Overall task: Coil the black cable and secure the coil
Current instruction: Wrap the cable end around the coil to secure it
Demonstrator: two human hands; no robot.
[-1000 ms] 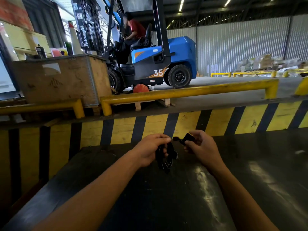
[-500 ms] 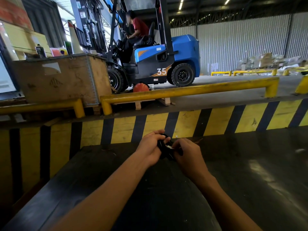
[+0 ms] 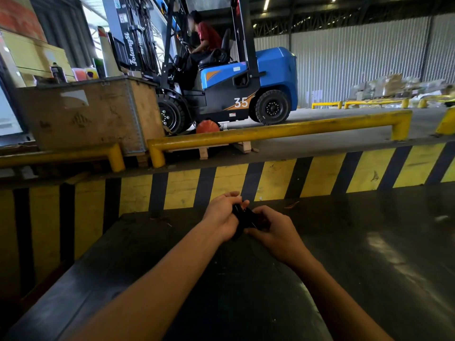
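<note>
We've got the black cable (image 3: 244, 216) bunched into a small coil between both hands, held just above the dark counter (image 3: 369, 242). Left hand (image 3: 221, 215) is wrapped around it, right hand (image 3: 273, 232) pinching it from the other side.

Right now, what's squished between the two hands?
In the head view, the black cable, bundled into a small coil, sits between the left hand and the right hand. Both hands grip it above the dark table.

A blue forklift (image 3: 246, 87) marked 35 stands beside a brown wooden crate (image 3: 91, 114), behind long yellow steel guard rails (image 3: 278, 131).
</note>
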